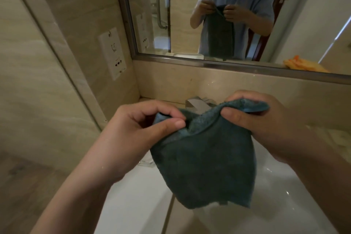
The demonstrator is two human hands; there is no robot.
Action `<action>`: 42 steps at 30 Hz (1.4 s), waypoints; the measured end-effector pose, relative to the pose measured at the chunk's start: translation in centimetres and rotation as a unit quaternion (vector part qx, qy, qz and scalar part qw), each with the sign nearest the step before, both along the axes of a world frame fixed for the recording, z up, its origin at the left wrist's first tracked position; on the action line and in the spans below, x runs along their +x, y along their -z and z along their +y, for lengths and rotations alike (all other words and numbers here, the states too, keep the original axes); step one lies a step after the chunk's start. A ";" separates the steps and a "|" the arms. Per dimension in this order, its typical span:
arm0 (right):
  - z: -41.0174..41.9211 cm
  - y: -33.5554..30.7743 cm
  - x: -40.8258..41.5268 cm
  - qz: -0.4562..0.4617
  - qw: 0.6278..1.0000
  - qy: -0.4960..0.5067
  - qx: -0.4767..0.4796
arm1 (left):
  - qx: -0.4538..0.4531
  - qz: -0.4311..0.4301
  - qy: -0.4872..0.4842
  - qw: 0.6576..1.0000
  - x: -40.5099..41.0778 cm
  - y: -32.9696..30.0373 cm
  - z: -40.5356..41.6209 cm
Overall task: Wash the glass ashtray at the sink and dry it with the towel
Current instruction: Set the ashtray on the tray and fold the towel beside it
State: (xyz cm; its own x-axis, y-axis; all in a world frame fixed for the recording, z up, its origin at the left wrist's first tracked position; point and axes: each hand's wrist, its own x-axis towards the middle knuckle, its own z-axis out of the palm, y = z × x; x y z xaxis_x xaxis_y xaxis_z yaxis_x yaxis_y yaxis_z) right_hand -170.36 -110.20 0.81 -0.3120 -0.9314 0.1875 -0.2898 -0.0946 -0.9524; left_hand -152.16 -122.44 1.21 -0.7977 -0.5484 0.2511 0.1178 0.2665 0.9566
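A dark teal towel [205,161] hangs above the white sink [275,186], held up by its top edge. My left hand [136,129] pinches the towel's left corner between thumb and fingers. My right hand [256,118] grips the right corner the same way. A small clear glass piece [146,163], perhaps the ashtray, shows on the sink's left rim under my left hand, mostly hidden by the towel. The chrome tap [199,103] peeks out behind the towel's top edge.
A mirror [228,15] on the back wall reflects a person holding the towel. A white wall socket plate [112,53] sits on the left tiled wall. An orange cloth [302,63] shows in the mirror at the right. The marble counter [334,135] runs beside the sink.
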 end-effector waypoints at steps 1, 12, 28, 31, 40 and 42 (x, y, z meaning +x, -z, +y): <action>0.4 0.4 -0.1 -0.015 1.000 -0.017 0.010 | -0.007 0.003 0.005 1.000 -0.1 0.1 0.0; 3.3 3.9 -0.6 -0.018 0.974 -0.187 0.128 | 0.071 0.014 0.145 0.987 -1.4 -0.3 0.7; 4.1 2.3 -1.0 0.164 0.976 -0.107 0.096 | 0.023 -0.053 0.247 0.967 -1.7 0.5 -1.1; 4.3 2.5 -1.1 0.118 0.988 -0.061 0.084 | -0.048 -0.080 0.261 0.961 -1.5 0.7 -2.1; 3.4 2.4 -1.2 0.093 0.995 0.025 0.037 | -0.262 -0.127 0.123 0.949 -2.1 2.1 -2.0; 3.4 2.5 -1.6 0.101 0.992 0.065 0.023 | -0.256 -0.125 0.095 0.954 -2.4 2.4 -2.0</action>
State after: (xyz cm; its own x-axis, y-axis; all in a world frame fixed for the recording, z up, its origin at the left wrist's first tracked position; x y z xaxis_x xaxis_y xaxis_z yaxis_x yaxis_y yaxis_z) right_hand -171.91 -106.84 -1.68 -0.3908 -0.8948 0.2158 -0.4823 -0.0007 -0.8760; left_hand -154.58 -124.48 -1.16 -0.9406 -0.2442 0.2359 -0.0037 0.7021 0.7121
